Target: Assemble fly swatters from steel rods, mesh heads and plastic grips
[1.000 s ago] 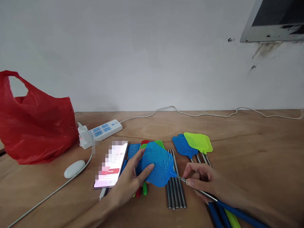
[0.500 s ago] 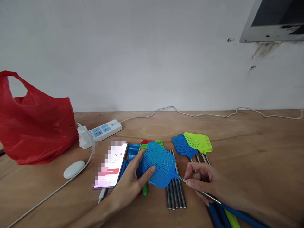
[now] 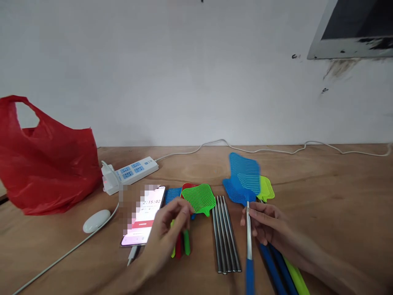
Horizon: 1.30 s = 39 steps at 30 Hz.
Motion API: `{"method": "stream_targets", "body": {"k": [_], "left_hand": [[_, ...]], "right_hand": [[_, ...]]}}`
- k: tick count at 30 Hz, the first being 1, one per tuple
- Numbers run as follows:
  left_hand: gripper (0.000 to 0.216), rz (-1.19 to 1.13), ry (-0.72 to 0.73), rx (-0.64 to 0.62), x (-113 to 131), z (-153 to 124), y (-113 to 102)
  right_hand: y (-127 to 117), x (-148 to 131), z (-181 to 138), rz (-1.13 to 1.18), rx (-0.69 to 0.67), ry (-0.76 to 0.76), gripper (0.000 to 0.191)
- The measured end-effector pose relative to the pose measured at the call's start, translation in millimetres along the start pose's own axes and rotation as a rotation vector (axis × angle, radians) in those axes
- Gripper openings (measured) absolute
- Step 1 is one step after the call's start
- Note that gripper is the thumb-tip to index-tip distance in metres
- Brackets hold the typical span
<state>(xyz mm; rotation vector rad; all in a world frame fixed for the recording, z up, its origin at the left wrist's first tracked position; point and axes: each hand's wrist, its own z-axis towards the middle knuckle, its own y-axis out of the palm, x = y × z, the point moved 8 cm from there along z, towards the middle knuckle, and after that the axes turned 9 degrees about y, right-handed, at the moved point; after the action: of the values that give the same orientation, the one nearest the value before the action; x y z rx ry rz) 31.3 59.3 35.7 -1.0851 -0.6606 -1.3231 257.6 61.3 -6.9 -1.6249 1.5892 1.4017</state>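
Note:
My right hand [image 3: 267, 223] is closed around the metal rod of a blue fly swatter [image 3: 245, 172], held upright with its blue grip pointing down. Its head is slightly blurred and overlaps another blue swatter head [image 3: 233, 191] and a yellow-green one [image 3: 266, 188] behind. My left hand [image 3: 172, 227] has its fingers curled in at the lower left edge of a green swatter head [image 3: 201, 198]; whether they pinch it is hidden. Under that lie a red head [image 3: 188, 186] and a blue head [image 3: 172, 194]. Red, green and yellow handle parts show below this hand.
Several metal rods [image 3: 225, 237] lie side by side between my hands. Blue and yellow-green grips [image 3: 296, 274] lie at the lower right. Left are a phone [image 3: 144, 223] on a cable, a white mouse [image 3: 96, 220], a power strip [image 3: 136, 170] and a red plastic bag [image 3: 52, 164].
My left hand has let go of the blue swatter's head and moved to the green head. My right hand has swung the blue swatter from lying sideways to upright.

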Motion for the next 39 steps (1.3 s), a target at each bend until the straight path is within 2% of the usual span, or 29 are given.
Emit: {"method": "stream_targets", "body": {"k": [3,6,14,17,20,22,23,25,27,29,32,35,39], "left_hand": [[0.036,0.153,0.016,-0.280,4,-8,24],[0.028,0.272,0.064,-0.430,6,-15,37],[0.013,0.325,0.124,-0.597,6,-24,55],[0.013,0.372,0.140,-0.565,13,-23,52],[0.014,0.407,0.146,-0.495,17,-20,43],[0.017,0.423,0.135,-0.476,15,-18,38],[0.018,0.431,0.125,-0.473,14,-18,37],[0.019,0.437,0.110,-0.464,10,-17,34],[0.020,0.425,0.099,-0.445,7,-16,33],[0.022,0.398,0.070,-0.442,2,-17,34],[0.026,0.343,-0.005,-0.467,-5,-19,38],[0.028,0.273,-0.050,-0.488,-4,-18,41],[0.031,0.174,-0.079,-0.525,3,-17,44]], "right_hand": [[-2,-1,2,0.069,0.014,-0.057,0.029],[-2,1,3,0.123,0.022,-0.066,0.027],[15,6,0,0.081,-0.134,-0.037,0.020],[20,8,-2,0.018,-0.205,-0.057,0.018],[20,14,-6,-0.227,-0.217,-0.086,0.023],[15,7,-14,-0.498,-0.120,-0.233,0.022],[14,-2,-21,-0.645,-0.051,-0.379,0.019],[22,-26,-44,-0.905,0.061,-0.775,0.010],[35,-43,-68,-1.101,0.113,-1.129,0.028],[46,-53,-79,-1.279,0.136,-1.311,0.036],[59,-61,-79,-1.582,0.223,-1.463,0.030],[64,-63,-72,-1.784,0.306,-1.551,0.027],[64,-57,-61,-1.890,0.247,-1.579,0.020]]}}
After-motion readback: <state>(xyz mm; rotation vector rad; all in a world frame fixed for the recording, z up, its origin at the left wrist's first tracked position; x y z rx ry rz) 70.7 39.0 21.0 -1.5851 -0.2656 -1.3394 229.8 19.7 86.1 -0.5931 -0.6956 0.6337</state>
